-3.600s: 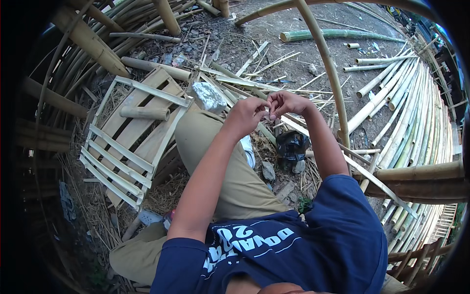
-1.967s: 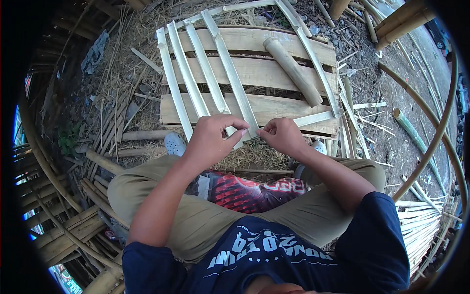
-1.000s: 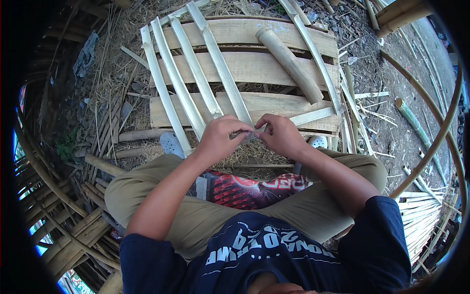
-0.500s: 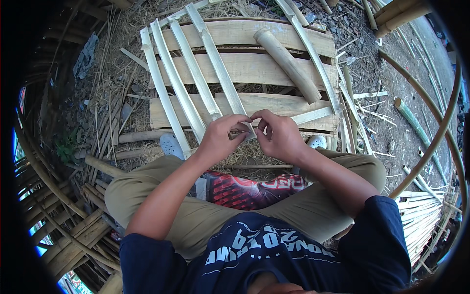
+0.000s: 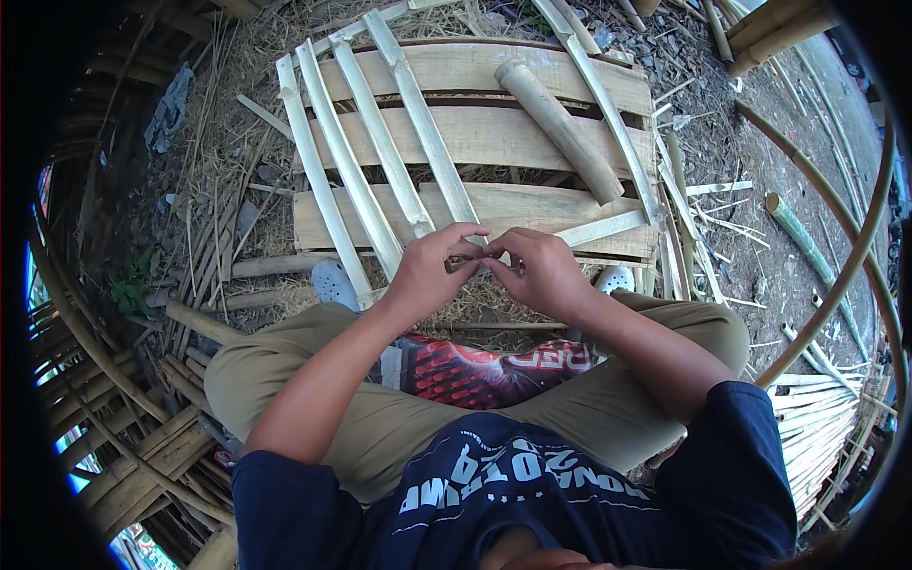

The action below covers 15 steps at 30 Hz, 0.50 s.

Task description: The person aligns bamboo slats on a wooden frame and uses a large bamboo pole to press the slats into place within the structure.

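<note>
Outdoors, on straw-strewn ground [image 5: 218, 123], a person [image 5: 313, 389] sits cross-legged in a navy printed shirt [image 5: 665, 513] and khaki trousers [image 5: 275, 370]. Nearest, between the legs, lies a red and black printed sack [image 5: 465, 366], the one likely container in view; whether anything is inside cannot be told. Just beyond it, the left hand [image 5: 432, 271] and right hand [image 5: 541, 271] come together, thumbs and forefingers bent into pinches with the tips nearly meeting; whatever may be between them is hidden or too small to make out, so whether the fingers grip something is unclear. Under and beyond the hands, a frame of pale split-bamboo strips [image 5: 426, 128] lies over a low slatted wooden platform [image 5: 475, 135]. Four long strips run side by side at its left, and the hands are at the near end of the innermost one. The step in hand looks like fine fingertip work at that corner, and the next move seems to call for a steady, precise pinch. Farther across the boards, a thick bamboo tube [image 5: 560, 133] lies slantwise; its hollow cannot be seen into. Out to the right are stacked canes [image 5: 822, 418] and a green bamboo pole [image 5: 806, 245].
</note>
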Available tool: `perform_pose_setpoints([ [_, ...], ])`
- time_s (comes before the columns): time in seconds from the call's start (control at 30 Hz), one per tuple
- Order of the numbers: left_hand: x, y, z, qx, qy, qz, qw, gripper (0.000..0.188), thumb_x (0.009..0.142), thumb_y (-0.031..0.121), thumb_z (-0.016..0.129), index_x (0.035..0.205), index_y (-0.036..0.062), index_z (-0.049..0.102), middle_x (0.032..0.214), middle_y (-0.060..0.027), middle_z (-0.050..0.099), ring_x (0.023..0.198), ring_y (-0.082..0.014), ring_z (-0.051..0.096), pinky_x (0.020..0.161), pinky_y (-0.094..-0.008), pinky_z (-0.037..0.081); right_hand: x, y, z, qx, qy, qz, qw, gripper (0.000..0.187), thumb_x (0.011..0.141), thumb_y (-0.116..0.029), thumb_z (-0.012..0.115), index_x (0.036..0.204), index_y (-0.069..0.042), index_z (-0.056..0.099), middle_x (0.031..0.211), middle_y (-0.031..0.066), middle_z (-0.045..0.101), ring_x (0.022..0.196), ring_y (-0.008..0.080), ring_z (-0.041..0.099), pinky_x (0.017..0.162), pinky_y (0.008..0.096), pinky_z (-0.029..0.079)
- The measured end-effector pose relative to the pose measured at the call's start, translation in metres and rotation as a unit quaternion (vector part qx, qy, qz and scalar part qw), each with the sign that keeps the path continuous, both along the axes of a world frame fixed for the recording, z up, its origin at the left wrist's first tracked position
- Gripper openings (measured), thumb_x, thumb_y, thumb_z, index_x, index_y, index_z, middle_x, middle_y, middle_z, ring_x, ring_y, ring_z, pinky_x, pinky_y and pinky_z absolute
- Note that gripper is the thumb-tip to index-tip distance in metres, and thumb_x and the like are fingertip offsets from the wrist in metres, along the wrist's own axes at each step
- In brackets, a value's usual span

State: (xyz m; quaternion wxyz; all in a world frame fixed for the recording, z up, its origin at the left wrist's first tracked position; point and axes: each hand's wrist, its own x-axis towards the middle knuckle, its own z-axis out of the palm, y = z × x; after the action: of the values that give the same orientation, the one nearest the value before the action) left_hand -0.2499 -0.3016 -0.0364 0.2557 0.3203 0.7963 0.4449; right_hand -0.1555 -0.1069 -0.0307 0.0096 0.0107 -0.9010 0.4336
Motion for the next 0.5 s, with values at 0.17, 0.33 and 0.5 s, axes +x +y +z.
perform_pose_setpoints([
  [0.17,0.001,0.0,-0.004,0.01,0.004,0.001,1.0,0.047,0.088,0.006,0.08,0.131,0.0064,0.063,0.107,-0.0122,0.079,0.098,-0.0253,0.076,0.087,-0.0364,0.057,0.0,0.0,-0.012,-0.017,0.017,-0.005,1.0,0.015,0.092,-0.017,0.076,0.099,-0.004,0.073,0.093,0.015,0.073,0.083,0.0372,0.071,0.074,0.0472,0.056],
  [0.33,0.0,0.002,0.013,0.013,0.148,-0.05,0.988,0.053,0.082,0.004,0.081,0.133,0.0069,0.066,0.122,-0.0126,0.073,0.115,-0.0306,0.068,0.095,-0.0418,0.053,-0.006,0.003,-0.007,-0.062,-0.016,-0.055,0.996,0.015,0.094,-0.015,0.075,0.099,-0.001,0.074,0.093,0.0168,0.075,0.082,0.0357,0.072,0.075,0.0456,0.056],
  [0.5,-0.009,-0.012,0.018,-0.088,0.276,-0.085,0.953,0.05,0.082,0.013,0.083,0.131,0.0095,0.071,0.136,-0.0069,0.068,0.129,-0.0274,0.061,0.103,-0.0422,0.046,-0.01,0.009,-0.008,-0.096,-0.064,-0.088,0.989,0.016,0.096,-0.014,0.075,0.104,0.0,0.077,0.091,0.0147,0.078,0.078,0.0222,0.073,0.071,0.0349,0.055],
])
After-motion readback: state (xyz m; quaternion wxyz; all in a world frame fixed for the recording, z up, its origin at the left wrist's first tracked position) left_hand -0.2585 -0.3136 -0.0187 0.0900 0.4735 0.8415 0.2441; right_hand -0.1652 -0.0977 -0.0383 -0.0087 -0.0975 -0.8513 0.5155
